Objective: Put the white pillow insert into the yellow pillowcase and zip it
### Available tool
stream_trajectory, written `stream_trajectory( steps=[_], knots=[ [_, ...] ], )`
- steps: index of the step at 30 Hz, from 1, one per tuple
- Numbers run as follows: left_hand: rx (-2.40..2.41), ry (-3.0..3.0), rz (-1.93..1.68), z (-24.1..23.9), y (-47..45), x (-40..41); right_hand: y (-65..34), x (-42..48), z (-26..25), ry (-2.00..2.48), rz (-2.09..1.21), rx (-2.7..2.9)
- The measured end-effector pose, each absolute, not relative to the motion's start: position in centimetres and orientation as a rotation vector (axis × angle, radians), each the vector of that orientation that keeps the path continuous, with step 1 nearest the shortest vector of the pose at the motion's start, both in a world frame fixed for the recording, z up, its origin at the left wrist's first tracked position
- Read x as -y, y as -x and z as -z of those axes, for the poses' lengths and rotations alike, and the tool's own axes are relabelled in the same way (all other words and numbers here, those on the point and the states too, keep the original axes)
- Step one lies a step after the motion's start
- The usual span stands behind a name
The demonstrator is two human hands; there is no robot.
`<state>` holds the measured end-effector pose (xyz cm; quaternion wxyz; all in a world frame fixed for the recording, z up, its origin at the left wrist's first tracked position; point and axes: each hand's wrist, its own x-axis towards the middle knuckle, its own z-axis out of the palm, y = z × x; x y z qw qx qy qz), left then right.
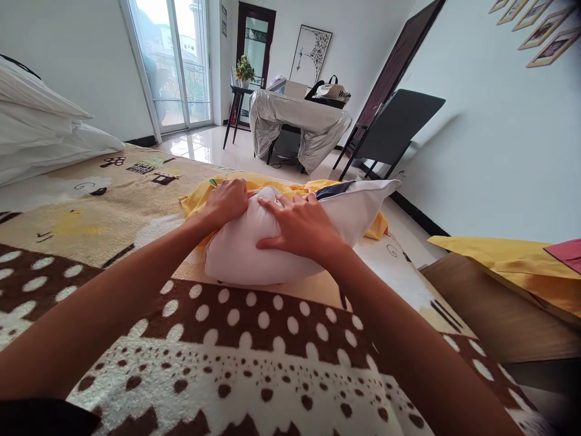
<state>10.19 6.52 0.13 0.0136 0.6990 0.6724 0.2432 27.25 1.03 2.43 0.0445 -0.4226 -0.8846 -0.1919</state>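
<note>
A white pillow (245, 254) lies on the patterned blanket (254, 351) of a bed, its far end partly over a yellow cloth (200, 203). My left hand (227, 201) is curled and grips the pillow's far left end together with the yellow cloth's edge. My right hand (299, 225) lies flat on top of the pillow with the fingers stretched out and pressed down. A dark blue strip (334, 189) shows at the pillow's far right side.
White pillows (40, 130) are stacked at the left. A wooden bedside surface (494, 309) with yellow fabric (521, 266) stands at the right. Beyond the bed stand a covered table (299, 121), a dark folding chair (390, 130) and glass doors (177, 60).
</note>
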Motion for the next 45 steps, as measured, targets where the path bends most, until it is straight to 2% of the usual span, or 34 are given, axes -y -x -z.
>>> stream_trajectory(
  steps=[4,7,11,18,26,30,33,36,45],
  knots=[
    [-1.96,-2.124,-1.199,-0.7,-10.8,-6.1,-26.6,-0.8,-2.4,1.194,0.6,2.726],
    [-1.877,-2.076,-1.337,-1.0,-11.2,-5.5,-26.2,-1.2,-2.3,1.097,0.61,2.763],
    [-1.877,-2.017,-1.288,-1.3,-11.3,-4.4,-26.1,-2.7,-2.1,1.029,0.566,2.78],
    [-1.845,-2.193,-1.118,-1.5,-12.8,-2.4,-26.1,-4.1,-1.7,1.257,0.575,2.691],
    [-1.787,-3.161,-1.013,1.3,-10.5,-1.7,-29.8,-4.9,-2.1,1.403,0.634,2.588],
    [-1.728,-3.366,-1.001,2.2,-8.6,-0.8,-32.7,-5.2,-2.0,1.477,0.66,2.458],
    [-1.688,-3.217,-0.916,2.8,-8.0,-0.1,-34.1,-5.2,-1.7,1.512,0.653,2.378],
    [-1.789,-2.915,-1.009,3.0,-8.4,-0.1,-34.6,-5.1,-1.4,1.528,0.65,2.313],
    [-1.596,-2.32,-1.329,2.4,-9.9,-1.6,-34.9,-5.1,-0.1,1.414,0.777,2.148]
  ],
)
